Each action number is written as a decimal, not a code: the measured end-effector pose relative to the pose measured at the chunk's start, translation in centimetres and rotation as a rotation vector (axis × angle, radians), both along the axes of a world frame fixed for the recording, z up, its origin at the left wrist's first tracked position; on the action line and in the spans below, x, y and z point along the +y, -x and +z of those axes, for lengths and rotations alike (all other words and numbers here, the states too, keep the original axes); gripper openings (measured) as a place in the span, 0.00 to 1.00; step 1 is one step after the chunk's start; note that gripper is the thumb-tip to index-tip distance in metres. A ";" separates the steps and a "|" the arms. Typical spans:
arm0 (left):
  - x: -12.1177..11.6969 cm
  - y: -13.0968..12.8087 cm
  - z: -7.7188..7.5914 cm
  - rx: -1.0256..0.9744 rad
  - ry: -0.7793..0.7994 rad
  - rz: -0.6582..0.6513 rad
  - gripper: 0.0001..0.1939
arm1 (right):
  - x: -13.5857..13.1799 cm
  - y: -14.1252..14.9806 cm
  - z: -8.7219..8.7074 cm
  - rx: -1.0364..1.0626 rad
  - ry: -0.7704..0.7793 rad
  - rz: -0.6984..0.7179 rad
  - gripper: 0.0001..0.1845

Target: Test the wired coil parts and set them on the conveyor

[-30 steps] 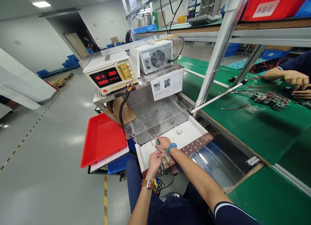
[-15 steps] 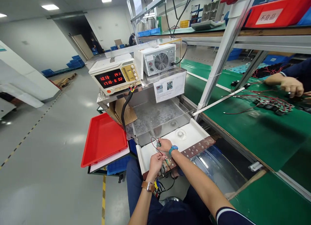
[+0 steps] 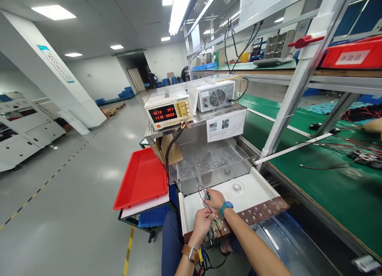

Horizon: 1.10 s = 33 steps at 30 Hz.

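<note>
My right hand (image 3: 216,199), with a blue band at the wrist, is closed on a small green circuit board (image 3: 206,197) above the white tray (image 3: 253,187). A thin red-and-black wire (image 3: 199,189) loops up from the board and down to my left hand (image 3: 203,223). The fingers of that hand pinch the wire near its end, just above the brown strip (image 3: 259,213) with metal studs along the tray's front. A small green piece (image 3: 217,223) lies on the strip beside my left fingertips. My fingers hide part of the board and the wire end.
A power supply (image 3: 167,111) with red digits and a fan-cooled unit (image 3: 217,97) stand on the metal shelf behind. At left is a red tray (image 3: 143,176). The green bench (image 3: 325,176) at right bears wired parts (image 3: 365,156); a white rod (image 3: 292,148) crosses its edge.
The camera view has shifted, so the scene sits lower and farther right. Both hands keep nearly the same pose on the board and wire. The co-worker's hand has mostly left view.
</note>
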<state>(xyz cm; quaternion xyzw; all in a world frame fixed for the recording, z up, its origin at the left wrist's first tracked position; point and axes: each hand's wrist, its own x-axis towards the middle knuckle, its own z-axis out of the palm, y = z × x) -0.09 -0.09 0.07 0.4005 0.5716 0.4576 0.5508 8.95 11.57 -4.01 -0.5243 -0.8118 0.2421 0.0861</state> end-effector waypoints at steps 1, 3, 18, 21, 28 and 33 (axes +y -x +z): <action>0.0 0.0 0.0 0.000 -0.002 -0.001 0.12 | 0.0 0.0 0.1 0.001 0.000 -0.001 0.18; 0.0 0.1 -0.1 0.002 -0.004 -0.001 0.12 | -0.1 0.1 0.2 -0.001 0.002 -0.006 0.18; 0.2 -0.1 -0.5 -0.004 0.021 0.004 0.16 | -0.1 -0.2 0.5 -0.013 0.001 -0.003 0.18; 0.1 -0.1 -0.4 -0.005 0.019 0.002 0.16 | -0.1 -0.2 0.6 -0.010 0.009 0.000 0.18; 0.0 0.0 -0.2 -0.009 0.018 0.002 0.16 | 0.0 -0.2 0.2 -0.010 0.014 -0.006 0.18; 0.0 -0.1 -0.2 -0.012 0.019 0.005 0.14 | 0.0 -0.1 0.0 -0.005 0.013 -0.008 0.19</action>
